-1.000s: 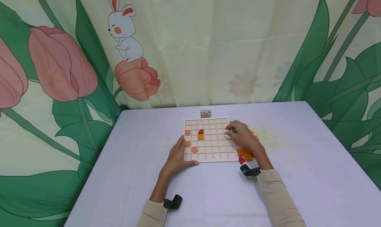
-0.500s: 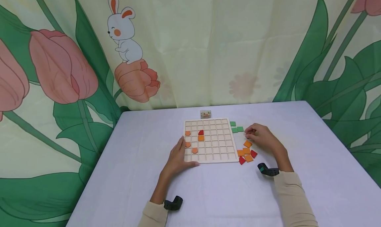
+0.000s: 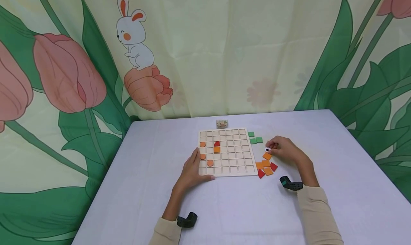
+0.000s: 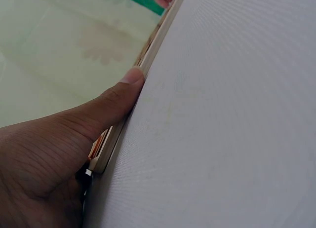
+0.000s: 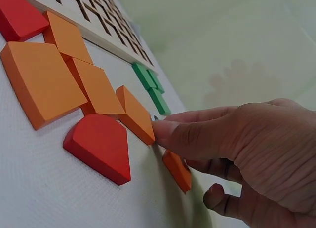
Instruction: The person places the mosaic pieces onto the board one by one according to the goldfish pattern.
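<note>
Your left hand spreads around the near-left corner of the board, apparently steadying it on the tabletop, while your right hand pinches a white piece beside orange tiles, seemingly laid within its easy reach.

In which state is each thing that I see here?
Grid board, flat, partly filled, left hand touching it.
Orange discs, set in the board.
White piece with black dot, pinched by the right hand.
Green squares, loose beside the board.
Orange squares, one in the board, others loose.
Red pieces, one in the board, two loose.
</note>
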`<action>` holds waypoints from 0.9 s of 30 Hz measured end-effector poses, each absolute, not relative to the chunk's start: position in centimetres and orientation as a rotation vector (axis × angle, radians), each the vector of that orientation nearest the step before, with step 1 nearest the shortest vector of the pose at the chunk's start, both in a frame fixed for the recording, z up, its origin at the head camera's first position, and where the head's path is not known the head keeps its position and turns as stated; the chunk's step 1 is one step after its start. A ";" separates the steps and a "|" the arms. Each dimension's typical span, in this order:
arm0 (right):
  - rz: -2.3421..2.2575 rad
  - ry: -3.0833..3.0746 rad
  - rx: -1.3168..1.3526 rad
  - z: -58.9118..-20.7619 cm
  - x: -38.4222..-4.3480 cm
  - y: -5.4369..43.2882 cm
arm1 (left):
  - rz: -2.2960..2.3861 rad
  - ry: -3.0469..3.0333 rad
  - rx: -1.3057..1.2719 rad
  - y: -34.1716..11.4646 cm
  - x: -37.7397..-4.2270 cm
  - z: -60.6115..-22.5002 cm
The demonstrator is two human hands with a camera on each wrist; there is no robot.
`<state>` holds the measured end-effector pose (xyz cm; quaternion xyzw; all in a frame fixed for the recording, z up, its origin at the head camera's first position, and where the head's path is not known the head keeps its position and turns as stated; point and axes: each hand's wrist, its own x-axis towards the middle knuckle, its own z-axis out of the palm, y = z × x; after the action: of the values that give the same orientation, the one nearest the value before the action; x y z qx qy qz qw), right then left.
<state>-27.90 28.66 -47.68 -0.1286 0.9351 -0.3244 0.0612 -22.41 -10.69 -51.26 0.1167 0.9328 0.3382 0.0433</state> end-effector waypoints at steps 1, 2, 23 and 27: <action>-0.975 2.828 -0.390 -47.7 -27.9 28.7 | 1.034 2.852 0.358 -10.7 -22.4 -51.3; -0.970 2.827 -0.392 -47.7 -27.9 28.7 | 1.029 2.852 0.358 -10.7 -22.4 -51.3; -0.965 2.849 -0.309 -47.7 -27.8 27.6 | 1.018 2.847 0.357 -10.8 -22.6 -51.6; -0.994 2.860 -0.297 -47.5 -27.8 27.0 | 1.020 2.847 0.355 -10.8 -22.6 -51.6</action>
<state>-27.84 27.04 -47.54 -0.0976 0.9389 -0.3263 0.0495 -22.64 -10.77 -51.59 0.1166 0.9339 0.3344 0.0483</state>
